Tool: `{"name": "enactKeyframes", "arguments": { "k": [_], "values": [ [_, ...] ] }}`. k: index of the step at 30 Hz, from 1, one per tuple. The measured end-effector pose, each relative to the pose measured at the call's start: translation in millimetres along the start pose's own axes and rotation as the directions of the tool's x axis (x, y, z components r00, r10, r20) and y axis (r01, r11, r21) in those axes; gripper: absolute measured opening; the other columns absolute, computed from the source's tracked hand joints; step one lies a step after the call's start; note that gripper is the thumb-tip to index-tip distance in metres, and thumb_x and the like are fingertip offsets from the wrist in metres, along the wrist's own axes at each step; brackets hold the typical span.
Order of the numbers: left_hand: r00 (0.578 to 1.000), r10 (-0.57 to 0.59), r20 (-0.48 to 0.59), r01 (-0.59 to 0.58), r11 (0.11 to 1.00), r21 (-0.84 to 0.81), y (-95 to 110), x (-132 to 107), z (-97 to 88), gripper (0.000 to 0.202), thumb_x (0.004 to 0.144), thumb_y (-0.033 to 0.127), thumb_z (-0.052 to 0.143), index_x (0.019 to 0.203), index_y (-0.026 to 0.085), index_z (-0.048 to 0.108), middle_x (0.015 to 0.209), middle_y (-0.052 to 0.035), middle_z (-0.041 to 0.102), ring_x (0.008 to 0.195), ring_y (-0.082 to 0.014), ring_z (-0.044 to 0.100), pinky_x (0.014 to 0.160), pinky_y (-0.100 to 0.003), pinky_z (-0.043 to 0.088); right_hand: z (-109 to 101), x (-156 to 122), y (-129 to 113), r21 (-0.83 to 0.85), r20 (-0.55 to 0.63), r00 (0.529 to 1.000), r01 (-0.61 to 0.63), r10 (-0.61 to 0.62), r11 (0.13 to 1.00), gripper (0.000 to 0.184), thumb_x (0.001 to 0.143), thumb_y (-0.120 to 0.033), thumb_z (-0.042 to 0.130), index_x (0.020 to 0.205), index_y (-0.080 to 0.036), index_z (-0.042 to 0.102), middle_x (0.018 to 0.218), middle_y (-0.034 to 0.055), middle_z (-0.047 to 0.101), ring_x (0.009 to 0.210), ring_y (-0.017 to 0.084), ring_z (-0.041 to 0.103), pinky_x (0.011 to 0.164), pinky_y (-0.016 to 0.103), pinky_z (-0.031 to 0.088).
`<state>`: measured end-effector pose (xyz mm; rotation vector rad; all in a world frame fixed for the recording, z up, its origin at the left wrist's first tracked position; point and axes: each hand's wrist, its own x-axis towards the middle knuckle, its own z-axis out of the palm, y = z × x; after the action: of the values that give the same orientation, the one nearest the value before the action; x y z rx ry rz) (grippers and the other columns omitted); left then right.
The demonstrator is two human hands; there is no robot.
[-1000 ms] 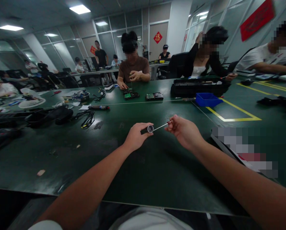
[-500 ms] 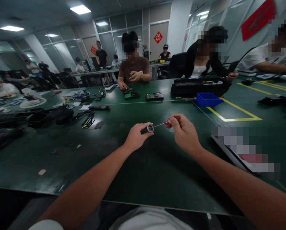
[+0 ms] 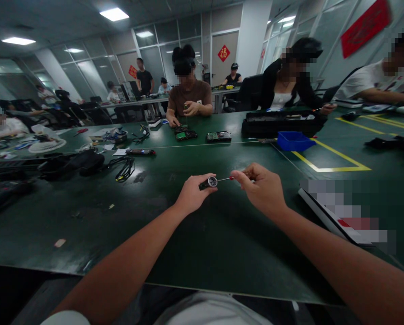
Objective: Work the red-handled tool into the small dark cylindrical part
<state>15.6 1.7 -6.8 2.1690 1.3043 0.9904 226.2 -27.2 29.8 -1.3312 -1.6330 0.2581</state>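
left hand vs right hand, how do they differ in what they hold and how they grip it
The left hand wraps a short black cylinder; the right hand pinches a thin screwdriver by its red handle. The left hand is a loose fist; the right hand uses fingertips only. Both hover over the green table, with the screwdriver tip at the cylinder's shiny end.
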Motion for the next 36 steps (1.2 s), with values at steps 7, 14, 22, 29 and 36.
{"name": "enactKeyframes", "arguments": {
  "k": [7,14,22,29,36],
  "values": [
    [0.999,-0.028,0.015,0.028,1.0,-0.001,4.4,-0.2,-2.2,0.04,0.086,0.029,0.072,0.125,0.029,0.067,0.125,-0.0041,0.069,0.118,-0.0275,0.061,0.111,-0.049,0.036,-1.0,-3.5,-1.6,-0.032,0.018,0.992,0.123,-0.122,0.992,0.031,0.089,-0.051,0.062,0.08,-0.022,0.066,0.067,0.0015,0.068,0.052,0.015,0.057,0.055,0.03,0.039],
    [1.0,-0.013,0.0,0.013,1.0,-0.028,-0.3,-0.8,-0.7,0.04,0.084,0.028,0.073,0.124,0.029,0.068,0.124,-0.0046,0.069,0.116,-0.0257,0.061,0.104,-0.044,0.043,-2.5,-3.2,-1.9,-0.004,0.093,0.979,0.185,-0.184,0.983,0.021,0.093,-0.04,0.057,0.094,-0.022,0.068,0.076,0.0038,0.072,0.065,0.019,0.065,0.06,0.032,0.045],
    [1.0,-0.009,-0.008,0.009,0.999,-0.039,-3.7,-0.3,1.1,0.04,0.083,0.025,0.074,0.122,0.028,0.068,0.122,-0.0042,0.07,0.116,-0.0245,0.061,0.104,-0.042,0.043,-3.8,-2.7,-0.6,0.029,0.165,0.953,0.252,-0.253,0.967,0.015,0.092,-0.024,0.051,0.097,-0.021,0.064,0.088,0.005,0.071,0.082,0.021,0.067,0.072,0.033,0.048],
    [1.0,0.008,0.017,-0.008,1.0,-0.026,-1.3,-1.0,1.6,0.039,0.083,0.025,0.074,0.122,0.028,0.068,0.122,-0.0044,0.07,0.115,-0.0253,0.062,0.104,-0.044,0.043,-2.2,0.5,-3.1,-0.045,0.139,0.985,0.109,-0.101,0.993,0.029,0.098,-0.04,0.044,0.097,-0.022,0.067,0.071,0.0033,0.07,0.057,0.018,0.06,0.055,0.031,0.038],
    [1.0,0.008,0.011,-0.008,0.999,-0.037,-2.7,-1.1,2.0,0.039,0.083,0.025,0.074,0.122,0.028,0.068,0.122,-0.0044,0.07,0.114,-0.0251,0.061,0.104,-0.043,0.042,-3.2,-2.1,-2.0,-0.003,0.187,0.972,0.145,-0.142,0.989,0.024,0.095,-0.029,0.045,0.11,-0.02,0.062,0.076,0.0032,0.069,0.058,0.017,0.059,0.055,0.03,0.039]
  ]
}}
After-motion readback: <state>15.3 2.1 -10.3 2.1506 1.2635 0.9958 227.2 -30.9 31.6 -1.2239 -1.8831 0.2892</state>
